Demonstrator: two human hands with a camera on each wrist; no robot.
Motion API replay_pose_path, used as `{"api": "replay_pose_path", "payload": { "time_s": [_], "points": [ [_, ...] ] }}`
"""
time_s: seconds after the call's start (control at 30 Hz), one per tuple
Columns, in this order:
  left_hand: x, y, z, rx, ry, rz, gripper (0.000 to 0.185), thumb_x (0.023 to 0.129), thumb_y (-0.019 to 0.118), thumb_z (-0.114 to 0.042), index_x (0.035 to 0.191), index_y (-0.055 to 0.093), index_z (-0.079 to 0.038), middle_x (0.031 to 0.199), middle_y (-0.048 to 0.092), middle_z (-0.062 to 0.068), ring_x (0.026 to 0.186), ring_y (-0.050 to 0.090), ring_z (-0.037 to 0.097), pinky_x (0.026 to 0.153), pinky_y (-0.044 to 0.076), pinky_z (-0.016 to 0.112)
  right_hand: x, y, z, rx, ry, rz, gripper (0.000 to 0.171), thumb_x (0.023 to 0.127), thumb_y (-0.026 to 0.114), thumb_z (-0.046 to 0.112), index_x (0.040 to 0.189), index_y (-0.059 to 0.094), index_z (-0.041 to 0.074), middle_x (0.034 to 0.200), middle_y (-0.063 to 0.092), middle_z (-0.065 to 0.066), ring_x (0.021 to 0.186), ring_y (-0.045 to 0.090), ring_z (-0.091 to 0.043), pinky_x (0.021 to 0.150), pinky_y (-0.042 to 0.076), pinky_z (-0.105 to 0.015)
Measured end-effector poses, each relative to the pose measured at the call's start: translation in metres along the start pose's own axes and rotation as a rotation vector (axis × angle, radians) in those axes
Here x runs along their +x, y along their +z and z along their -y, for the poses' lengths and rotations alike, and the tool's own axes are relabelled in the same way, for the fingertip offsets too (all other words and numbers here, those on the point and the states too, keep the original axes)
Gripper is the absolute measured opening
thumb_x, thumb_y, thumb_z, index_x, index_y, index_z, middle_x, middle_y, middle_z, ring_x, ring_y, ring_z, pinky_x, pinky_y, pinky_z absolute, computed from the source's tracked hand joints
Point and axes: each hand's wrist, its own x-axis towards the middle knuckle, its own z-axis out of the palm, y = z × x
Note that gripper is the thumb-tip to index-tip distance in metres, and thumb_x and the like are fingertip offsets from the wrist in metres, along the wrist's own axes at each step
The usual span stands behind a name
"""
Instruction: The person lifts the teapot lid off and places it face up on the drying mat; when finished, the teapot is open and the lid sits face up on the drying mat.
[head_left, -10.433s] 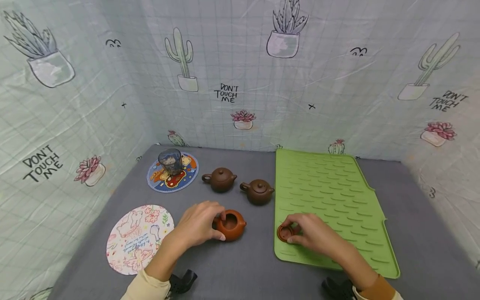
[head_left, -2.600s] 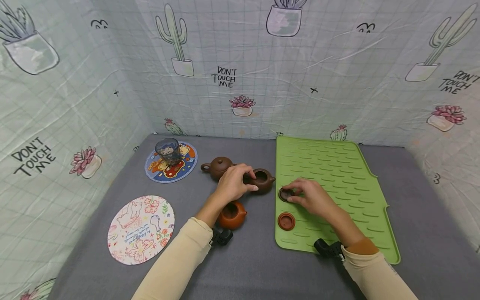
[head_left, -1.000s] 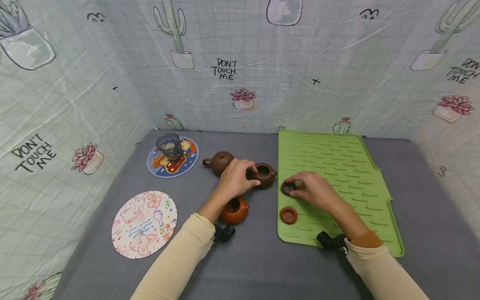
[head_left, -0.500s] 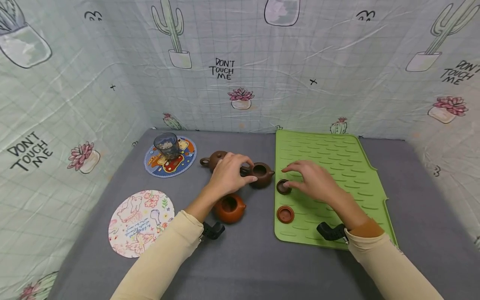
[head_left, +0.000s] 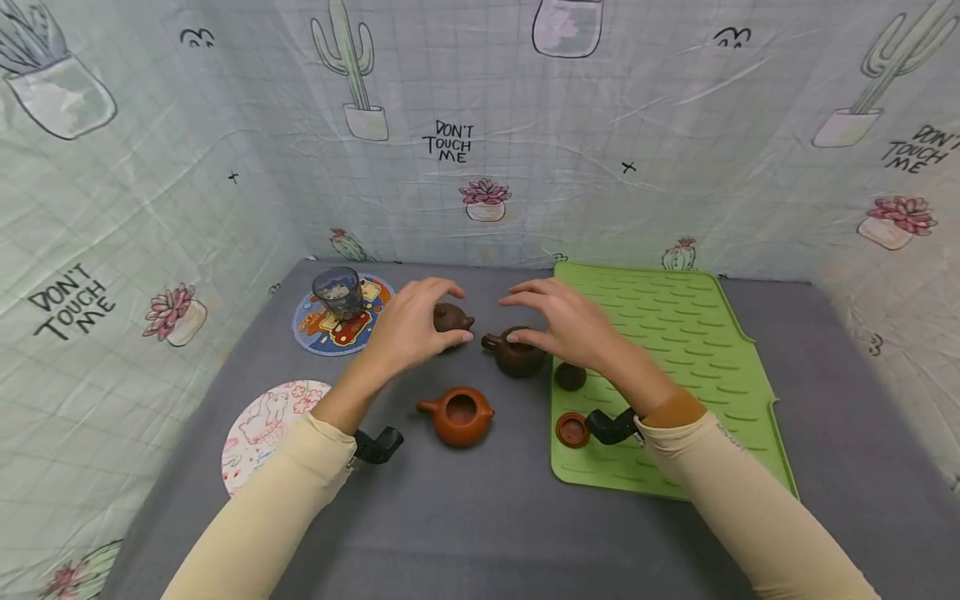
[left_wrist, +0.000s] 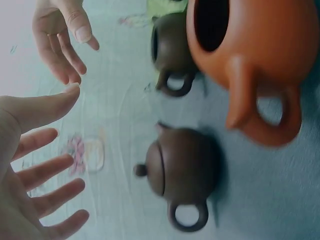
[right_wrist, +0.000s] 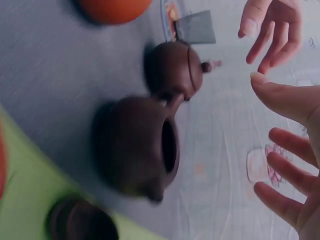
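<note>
My left hand (head_left: 411,327) hovers beside the lidded brown teapot (head_left: 452,318), thumb and fingers apart, with nothing held. In the left wrist view that teapot (left_wrist: 182,162) stands upright, knob and loop handle showing. Above the lidless brown teapot (head_left: 517,360) hangs my right hand (head_left: 566,321), fingers spread and holding nothing. The dark opening of this lidless pot (right_wrist: 132,145) shows in the right wrist view. Nearer to me sits an orange teapot (head_left: 461,427), also uncovered. A brown lid (head_left: 571,377) and an orange lid (head_left: 573,430) lie along the green mat's left edge.
The green ridged mat (head_left: 660,333) covers the right part of the grey table. At the back left a dark glass (head_left: 339,293) stands on a round blue coaster (head_left: 311,329). A pink patterned round mat (head_left: 258,425) lies partly under the left forearm.
The brown teapot in the middle lost its lid, which my right hand set on the mat behind the orange lid and released. Both hands then moved left and away, the left leaving that pot.
</note>
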Motion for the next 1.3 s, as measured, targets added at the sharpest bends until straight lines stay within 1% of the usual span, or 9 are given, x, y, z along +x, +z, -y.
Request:
{"api": "replay_pose_path", "payload": {
  "time_s": [0.13, 0.3, 0.47, 0.67, 0.8, 0.93, 1.13, 1.23, 1.3],
  "points": [
    [-0.001, -0.009, 0.013, -0.035, -0.049, -0.042, 0.057, 0.083, 0.085, -0.037, 0.132, 0.062, -0.015, 0.143, 0.061, 0.009, 0.134, 0.055, 0.036, 0.11, 0.044, 0.057, 0.018, 0.005, 0.01, 0.031, -0.025, -0.016, 0.05, 0.092, 0.077, 0.036, 0.139, 0.064, 0.023, 0.15, 0.056, -0.005, 0.141, 0.05, -0.03, 0.113, 0.045, -0.053],
    [-0.003, -0.011, 0.033, -0.055, -0.127, -0.069, 0.061, 0.084, 0.085, -0.037, 0.134, 0.059, -0.013, 0.144, 0.06, 0.011, 0.129, 0.057, 0.038, 0.106, 0.046, 0.058, 0.037, 0.019, 0.02, 0.048, -0.05, -0.011, 0.051, 0.093, 0.076, 0.033, 0.14, 0.063, 0.023, 0.151, 0.055, -0.004, 0.142, 0.05, -0.029, 0.114, 0.045, -0.052],
    [-0.006, -0.003, 0.052, -0.083, -0.185, -0.082, 0.063, 0.084, 0.085, -0.035, 0.134, 0.057, -0.011, 0.143, 0.06, 0.014, 0.128, 0.057, 0.041, 0.105, 0.046, 0.059, 0.053, 0.039, 0.025, 0.044, -0.101, -0.014, 0.05, 0.094, 0.076, 0.03, 0.141, 0.062, 0.022, 0.15, 0.056, -0.005, 0.139, 0.053, -0.027, 0.112, 0.048, -0.048],
    [-0.007, 0.018, 0.07, -0.134, -0.234, -0.044, 0.064, 0.083, 0.086, -0.035, 0.133, 0.056, -0.009, 0.144, 0.057, 0.017, 0.133, 0.055, 0.041, 0.105, 0.047, 0.059, 0.064, 0.061, 0.027, 0.044, -0.131, 0.003, 0.045, 0.094, 0.075, 0.025, 0.139, 0.065, 0.022, 0.15, 0.056, -0.007, 0.137, 0.056, -0.028, 0.106, 0.053, -0.046],
    [-0.008, 0.032, 0.078, -0.164, -0.232, -0.04, 0.062, 0.083, 0.086, -0.034, 0.13, 0.056, -0.008, 0.142, 0.059, 0.02, 0.131, 0.056, 0.042, 0.105, 0.047, 0.058, 0.065, 0.071, 0.026, 0.035, -0.115, 0.012, 0.045, 0.094, 0.075, 0.023, 0.139, 0.065, 0.024, 0.152, 0.056, -0.007, 0.138, 0.056, -0.028, 0.107, 0.052, -0.046],
    [-0.009, 0.042, 0.082, -0.187, -0.216, -0.045, 0.058, 0.083, 0.086, -0.031, 0.126, 0.057, -0.006, 0.137, 0.062, 0.02, 0.125, 0.06, 0.039, 0.104, 0.048, 0.056, 0.066, 0.078, 0.024, 0.014, -0.106, 0.019, 0.046, 0.094, 0.075, 0.021, 0.139, 0.065, 0.025, 0.154, 0.055, -0.006, 0.138, 0.056, -0.028, 0.108, 0.052, -0.045],
    [-0.01, 0.051, 0.084, -0.207, -0.207, -0.065, 0.052, 0.082, 0.087, -0.028, 0.12, 0.059, -0.007, 0.126, 0.067, 0.017, 0.116, 0.065, 0.036, 0.099, 0.05, 0.052, 0.069, 0.089, 0.025, -0.053, -0.113, 0.045, 0.047, 0.094, 0.075, 0.022, 0.14, 0.064, 0.027, 0.155, 0.054, -0.003, 0.137, 0.058, -0.027, 0.108, 0.052, -0.044],
    [-0.01, 0.053, 0.085, -0.195, -0.207, -0.079, 0.051, 0.081, 0.088, -0.028, 0.118, 0.06, -0.007, 0.123, 0.069, 0.017, 0.114, 0.066, 0.036, 0.098, 0.051, 0.052, 0.071, 0.092, 0.025, -0.064, -0.108, 0.032, 0.048, 0.093, 0.075, 0.022, 0.139, 0.064, 0.026, 0.154, 0.055, -0.003, 0.135, 0.059, -0.026, 0.107, 0.053, -0.043],
    [-0.008, 0.054, 0.087, -0.195, -0.211, -0.084, 0.05, 0.081, 0.088, -0.028, 0.117, 0.06, -0.008, 0.121, 0.069, 0.017, 0.113, 0.066, 0.036, 0.099, 0.05, 0.052, 0.072, 0.094, 0.025, -0.059, -0.103, 0.016, 0.048, 0.092, 0.076, 0.022, 0.139, 0.065, 0.025, 0.152, 0.057, -0.003, 0.132, 0.062, -0.026, 0.104, 0.055, -0.042]
  ]
}}
